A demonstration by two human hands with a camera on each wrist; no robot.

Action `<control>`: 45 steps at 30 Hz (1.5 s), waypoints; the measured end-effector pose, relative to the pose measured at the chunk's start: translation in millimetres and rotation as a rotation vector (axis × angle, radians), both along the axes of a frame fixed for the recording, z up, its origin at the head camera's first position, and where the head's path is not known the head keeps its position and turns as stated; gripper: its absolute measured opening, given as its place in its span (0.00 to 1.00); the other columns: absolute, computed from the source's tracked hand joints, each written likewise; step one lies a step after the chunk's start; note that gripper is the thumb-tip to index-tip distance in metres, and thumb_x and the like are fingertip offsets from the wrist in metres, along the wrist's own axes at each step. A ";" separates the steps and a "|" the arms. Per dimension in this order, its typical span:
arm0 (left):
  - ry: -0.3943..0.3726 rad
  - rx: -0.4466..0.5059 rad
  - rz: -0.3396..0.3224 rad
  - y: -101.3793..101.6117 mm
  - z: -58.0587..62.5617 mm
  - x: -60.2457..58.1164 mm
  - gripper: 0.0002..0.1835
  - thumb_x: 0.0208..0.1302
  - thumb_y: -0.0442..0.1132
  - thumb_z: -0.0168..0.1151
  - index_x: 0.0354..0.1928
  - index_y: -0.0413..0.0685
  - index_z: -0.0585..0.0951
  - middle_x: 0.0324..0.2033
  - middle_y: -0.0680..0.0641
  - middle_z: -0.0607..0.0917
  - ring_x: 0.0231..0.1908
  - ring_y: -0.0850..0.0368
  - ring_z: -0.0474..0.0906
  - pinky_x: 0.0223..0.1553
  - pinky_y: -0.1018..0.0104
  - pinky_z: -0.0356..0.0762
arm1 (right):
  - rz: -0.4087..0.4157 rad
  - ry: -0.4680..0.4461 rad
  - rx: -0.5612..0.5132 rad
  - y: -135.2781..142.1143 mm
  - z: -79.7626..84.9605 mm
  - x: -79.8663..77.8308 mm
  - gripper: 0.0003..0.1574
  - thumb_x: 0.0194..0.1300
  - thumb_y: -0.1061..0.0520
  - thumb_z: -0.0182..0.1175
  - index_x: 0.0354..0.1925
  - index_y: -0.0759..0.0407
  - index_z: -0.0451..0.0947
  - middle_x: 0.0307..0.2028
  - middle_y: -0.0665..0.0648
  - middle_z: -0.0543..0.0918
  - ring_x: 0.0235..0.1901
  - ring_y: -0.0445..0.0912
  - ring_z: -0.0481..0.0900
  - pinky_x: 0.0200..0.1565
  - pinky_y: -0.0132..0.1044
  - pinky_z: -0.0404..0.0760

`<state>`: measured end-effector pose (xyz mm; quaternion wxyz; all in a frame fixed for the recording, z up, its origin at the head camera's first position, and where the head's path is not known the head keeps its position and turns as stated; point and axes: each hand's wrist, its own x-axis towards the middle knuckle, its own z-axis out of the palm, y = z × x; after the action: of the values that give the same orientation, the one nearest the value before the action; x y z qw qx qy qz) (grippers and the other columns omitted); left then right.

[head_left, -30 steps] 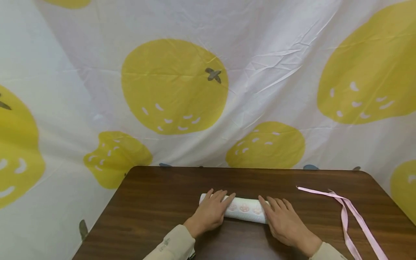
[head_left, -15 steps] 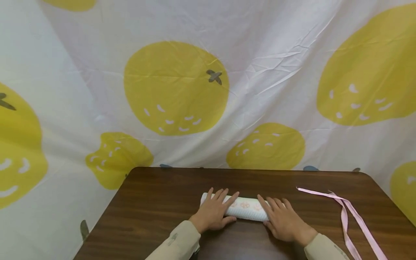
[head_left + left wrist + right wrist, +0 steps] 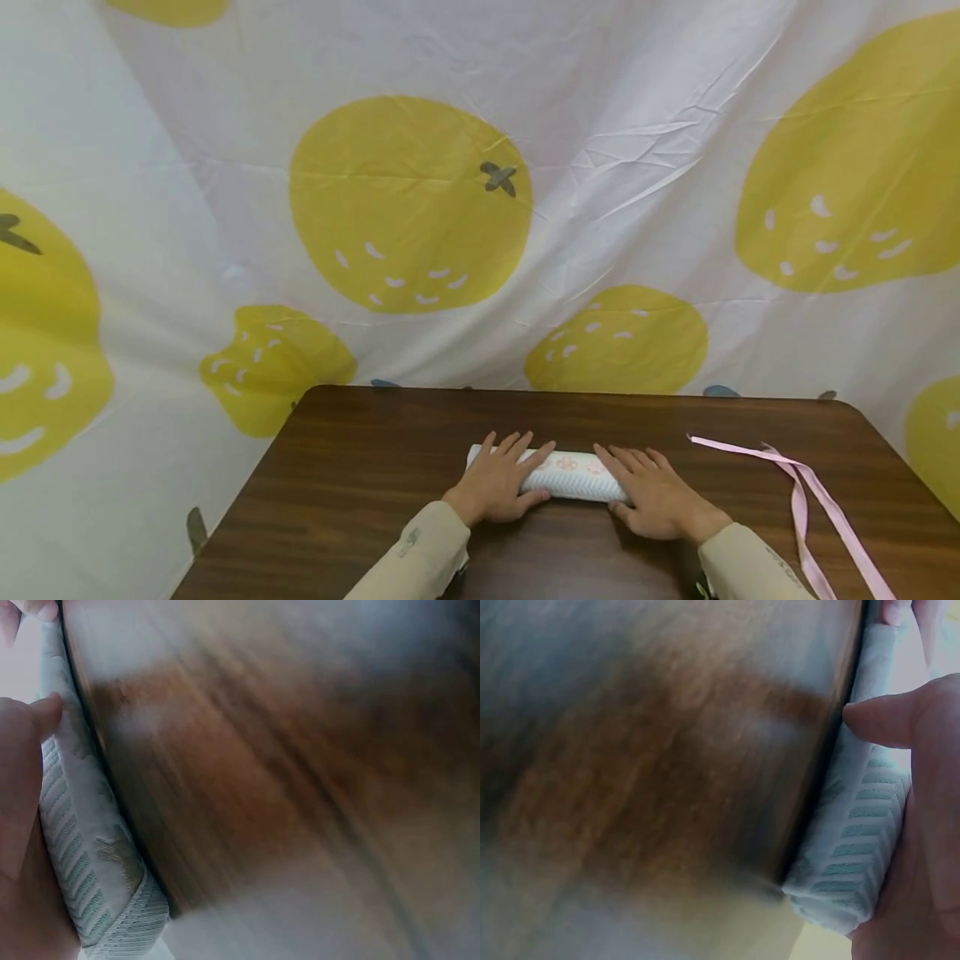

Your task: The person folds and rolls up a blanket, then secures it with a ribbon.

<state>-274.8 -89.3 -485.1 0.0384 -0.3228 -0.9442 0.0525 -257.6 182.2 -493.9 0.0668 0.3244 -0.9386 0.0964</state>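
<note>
A rolled-up white towel [image 3: 573,477] with pink motifs along its upper side lies crosswise on the dark wooden table [image 3: 360,483]. My left hand [image 3: 495,485] rests on its left part, fingers spread and fairly straight across the top. On the right part lies my right hand [image 3: 658,497], its fingers extended over the roll. Both thumbs sit at the near side. The left wrist view shows the ribbed end of the towel [image 3: 82,855] with the left thumb [image 3: 46,714] against it; in the right wrist view the right thumb [image 3: 881,720] presses the roll similarly.
A pink ribbon [image 3: 832,504] lies loosely on the table's right side, doubled over and running toward the front. Behind the table hangs a white cloth [image 3: 420,346] printed with large yellow fruit.
The towel has turned slightly away, so its pink motifs sit higher and more ribbed side shows. Both hands have shifted a little forward, and their thumbs have come into sight along the near side.
</note>
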 end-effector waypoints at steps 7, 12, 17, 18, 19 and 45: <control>-0.040 0.032 0.011 0.2 1.0 -0.1 0.35 0.66 0.66 0.38 0.72 0.68 0.48 0.68 0.46 0.62 0.67 0.49 0.58 0.65 0.44 0.52 | 0.008 0.017 -0.101 4.0 0.1 1.2 0.47 0.57 0.45 0.63 0.69 0.59 0.56 0.63 0.63 0.67 0.62 0.59 0.63 0.62 0.61 0.52; -0.067 0.043 0.019 1.0 1.1 -0.9 0.35 0.66 0.66 0.38 0.72 0.69 0.48 0.68 0.46 0.61 0.68 0.49 0.56 0.65 0.43 0.51 | 0.019 0.044 -0.223 11.9 5.8 9.1 0.44 0.57 0.45 0.64 0.66 0.60 0.63 0.62 0.65 0.67 0.64 0.62 0.59 0.64 0.57 0.48; -0.079 0.041 0.024 0.2 0.7 -1.6 0.35 0.66 0.67 0.38 0.72 0.69 0.48 0.69 0.46 0.60 0.68 0.48 0.56 0.65 0.42 0.50 | 0.021 0.140 -0.291 25.6 11.6 19.7 0.40 0.56 0.49 0.66 0.63 0.62 0.66 0.59 0.65 0.70 0.59 0.61 0.65 0.54 0.62 0.60; -0.078 0.041 0.023 0.2 0.4 -1.5 0.35 0.66 0.67 0.38 0.72 0.69 0.48 0.68 0.46 0.61 0.68 0.48 0.56 0.65 0.42 0.50 | 0.012 0.158 -0.300 29.6 12.6 21.6 0.39 0.55 0.50 0.67 0.62 0.63 0.67 0.57 0.64 0.71 0.57 0.61 0.66 0.53 0.62 0.62; -0.077 0.042 0.022 0.2 0.2 -1.5 0.35 0.66 0.67 0.38 0.72 0.69 0.48 0.68 0.46 0.61 0.68 0.48 0.56 0.65 0.42 0.50 | -0.002 0.168 -0.302 33.8 13.9 23.7 0.39 0.55 0.51 0.67 0.61 0.63 0.67 0.56 0.64 0.72 0.56 0.60 0.67 0.51 0.61 0.64; -0.074 0.048 0.023 0.2 -1.0 -3.1 0.36 0.65 0.67 0.39 0.72 0.69 0.48 0.67 0.47 0.63 0.65 0.50 0.61 0.63 0.44 0.54 | -0.624 -0.663 -0.544 180.6 11.1 49.0 0.33 0.65 0.43 0.55 0.51 0.73 0.71 0.37 0.57 0.81 0.31 0.45 0.78 0.32 0.39 0.78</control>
<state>-277.9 -89.2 -486.2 0.0107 -0.3126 -0.9497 0.0183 -208.6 362.8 -482.8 -0.1265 -0.0473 -0.9023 0.4094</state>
